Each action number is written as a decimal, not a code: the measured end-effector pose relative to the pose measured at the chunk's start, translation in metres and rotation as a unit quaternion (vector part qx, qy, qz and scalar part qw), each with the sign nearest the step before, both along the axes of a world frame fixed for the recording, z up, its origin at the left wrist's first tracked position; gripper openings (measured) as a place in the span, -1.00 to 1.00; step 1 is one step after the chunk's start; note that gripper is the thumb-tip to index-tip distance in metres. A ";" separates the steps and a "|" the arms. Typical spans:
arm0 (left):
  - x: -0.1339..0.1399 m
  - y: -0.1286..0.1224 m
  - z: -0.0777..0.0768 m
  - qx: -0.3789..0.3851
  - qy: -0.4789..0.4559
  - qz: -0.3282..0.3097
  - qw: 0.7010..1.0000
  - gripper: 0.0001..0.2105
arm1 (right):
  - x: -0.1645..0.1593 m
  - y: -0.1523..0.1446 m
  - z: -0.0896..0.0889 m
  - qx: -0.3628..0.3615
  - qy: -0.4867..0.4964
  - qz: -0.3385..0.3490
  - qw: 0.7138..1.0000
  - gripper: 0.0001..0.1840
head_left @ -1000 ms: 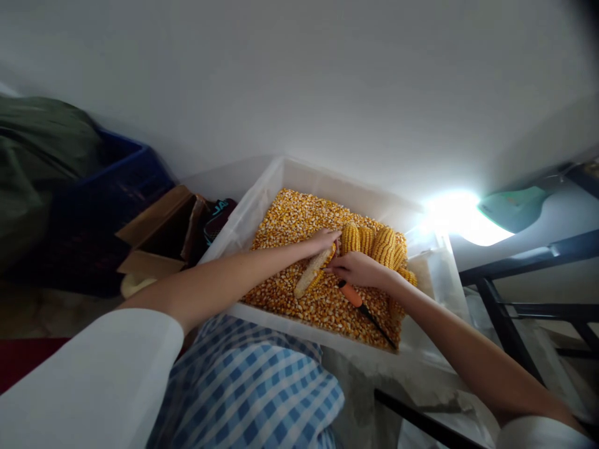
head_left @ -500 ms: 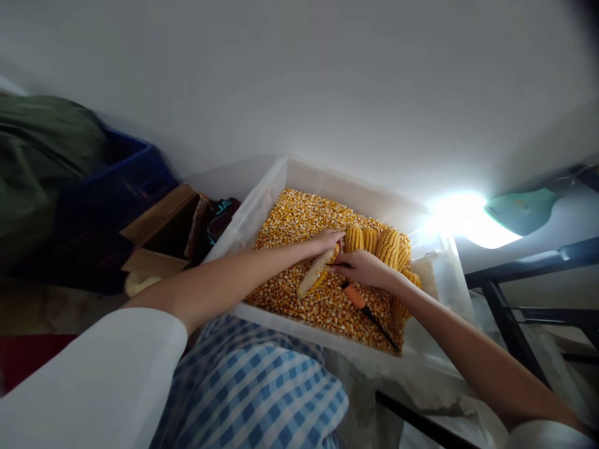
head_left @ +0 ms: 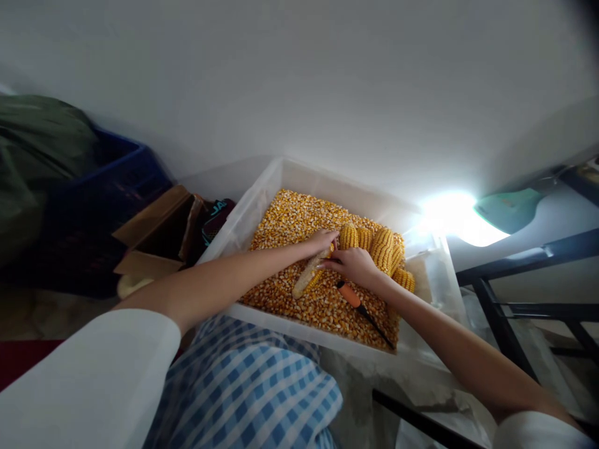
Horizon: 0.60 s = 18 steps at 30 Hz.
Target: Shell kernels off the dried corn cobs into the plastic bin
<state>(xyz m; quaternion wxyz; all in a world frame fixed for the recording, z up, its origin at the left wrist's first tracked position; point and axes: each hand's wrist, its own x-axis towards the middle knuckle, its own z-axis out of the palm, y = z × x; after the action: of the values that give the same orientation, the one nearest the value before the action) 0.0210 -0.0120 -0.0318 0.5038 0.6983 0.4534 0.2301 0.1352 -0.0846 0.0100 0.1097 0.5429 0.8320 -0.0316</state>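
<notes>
A partly stripped corn cob (head_left: 306,279), pale on one side with yellow kernels on the other, slants over loose corn kernels (head_left: 299,215) in a translucent plastic bin. My left hand (head_left: 324,241) is closed around the cob's upper end, its fingertips partly hidden. From the right, my right hand (head_left: 354,263) presses bent fingers and thumb against the cob's side near that end. An orange-handled screwdriver (head_left: 350,294) with a dark shaft lies on the kernels below my right hand. Several full ears of corn (head_left: 382,248) rest behind and beside that hand.
The plastic bin (head_left: 253,202) stands against the wall. A lit lamp (head_left: 505,212) shines at its right, above a dark metal frame (head_left: 500,330). At left are an open cardboard box (head_left: 156,218) and a blue crate (head_left: 140,156). Blue checked cloth (head_left: 253,393) lies in front.
The whole view has shifted slightly, so the bin appears a little further left. My right fingers have moved slightly along the cob; the left hand keeps its hold.
</notes>
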 end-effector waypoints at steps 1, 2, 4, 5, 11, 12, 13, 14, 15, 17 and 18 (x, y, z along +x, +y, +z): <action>0.000 0.000 0.000 0.005 0.008 0.005 1.000 -0.60 | -0.002 0.000 -0.001 0.006 -0.006 -0.010 1.000 -0.34; 0.001 -0.001 0.001 0.008 0.012 0.011 1.000 -0.60 | -0.003 0.001 -0.001 0.011 -0.010 -0.017 1.000 -0.32; 0.001 -0.001 0.001 0.005 0.012 0.015 1.000 -0.61 | -0.003 0.003 0.001 0.008 -0.007 -0.011 1.000 -0.32; 0.001 0.000 0.000 0.001 0.008 0.011 1.000 -0.61 | -0.002 0.004 0.003 -0.001 0.002 0.002 1.000 -0.34; 0.001 0.005 -0.005 -0.015 0.004 -0.008 1.000 -0.64 | 0.012 0.014 0.015 -0.087 0.132 0.070 0.985 -0.53; 0.001 0.006 -0.006 -0.016 0.002 -0.009 1.000 -0.64 | 0.014 0.014 0.014 -0.088 0.141 0.064 0.984 -0.54; 0.001 0.007 -0.007 -0.015 0.002 -0.011 1.000 -0.64 | 0.014 0.015 0.013 -0.084 0.144 0.056 0.984 -0.55; 0.002 0.008 -0.008 -0.014 0.003 -0.014 1.000 -0.64 | 0.014 0.015 0.012 -0.076 0.143 0.048 0.986 -0.56; 0.002 0.008 -0.009 -0.014 0.004 -0.016 1.000 -0.63 | 0.014 0.015 0.010 -0.067 0.140 0.041 0.987 -0.56; 0.002 0.009 -0.009 -0.013 0.008 -0.014 1.000 -0.63 | 0.012 0.014 0.006 -0.054 0.129 0.030 0.990 -0.55; 0.002 0.008 -0.008 -0.012 0.008 -0.010 1.000 -0.63 | 0.011 0.014 0.005 -0.048 0.122 0.025 0.991 -0.55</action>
<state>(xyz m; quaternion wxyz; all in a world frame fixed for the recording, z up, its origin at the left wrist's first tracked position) 0.0230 -0.0037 -0.0401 0.5107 0.6987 0.4530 0.2139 0.1467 -0.0707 0.0147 0.0339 0.5079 0.8501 -0.1348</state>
